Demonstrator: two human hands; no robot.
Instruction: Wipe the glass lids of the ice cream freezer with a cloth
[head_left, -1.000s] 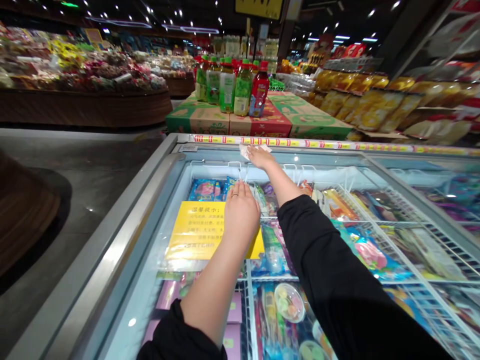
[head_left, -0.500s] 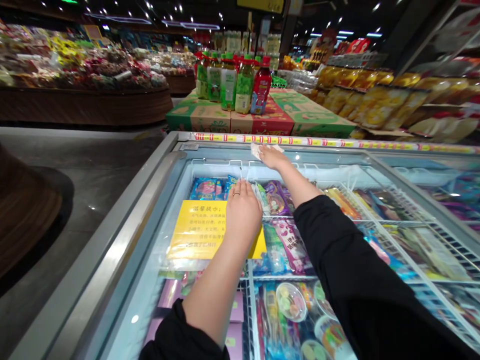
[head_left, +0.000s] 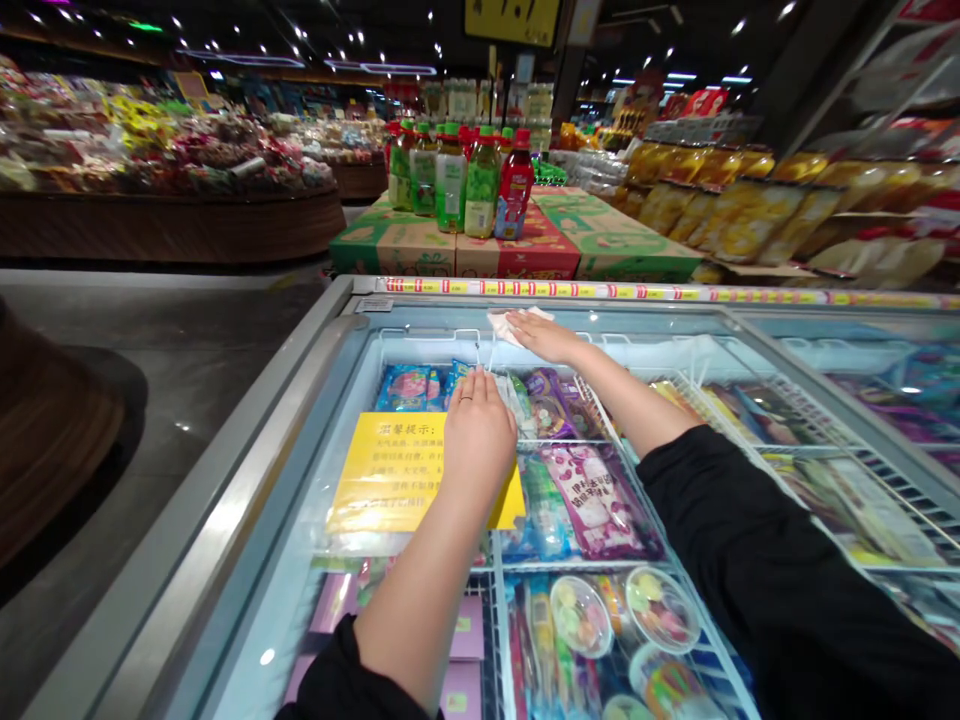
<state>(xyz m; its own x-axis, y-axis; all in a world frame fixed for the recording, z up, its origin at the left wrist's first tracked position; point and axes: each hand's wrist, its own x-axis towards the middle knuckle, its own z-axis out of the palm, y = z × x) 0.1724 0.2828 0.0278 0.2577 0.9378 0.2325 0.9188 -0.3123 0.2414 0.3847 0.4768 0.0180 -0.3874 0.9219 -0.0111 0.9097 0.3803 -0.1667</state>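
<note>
My left hand [head_left: 481, 428] lies flat on the freezer's glass lid [head_left: 420, 325], fingers stretched forward, over the right part of a yellow notice [head_left: 397, 475]. It holds nothing. Near the lid's far edge, my right hand [head_left: 547, 338] presses a white cloth [head_left: 510, 325] against the glass, its fingertips on top of the cloth. Under the glass, wire baskets hold a pink ice-cream packet [head_left: 592, 495], blue packets [head_left: 409, 387], purple packets [head_left: 551, 400] and clear-lidded cups [head_left: 664, 608].
Price tags line the far rim [head_left: 615, 291]. Behind it, bottles [head_left: 480, 190] stand on green and red cartons [head_left: 622, 240]. Jars of yellow fruit [head_left: 750, 215] are stacked at right, a round-edged wooden display [head_left: 165, 225] stands at left. A metal frame [head_left: 225, 480] borders the freezer's left side.
My right hand has moved slightly left and nearer along the glass with the white cloth, its forearm swinging outward to the right. My left hand stays on the notice. The view has tipped slightly upward.
</note>
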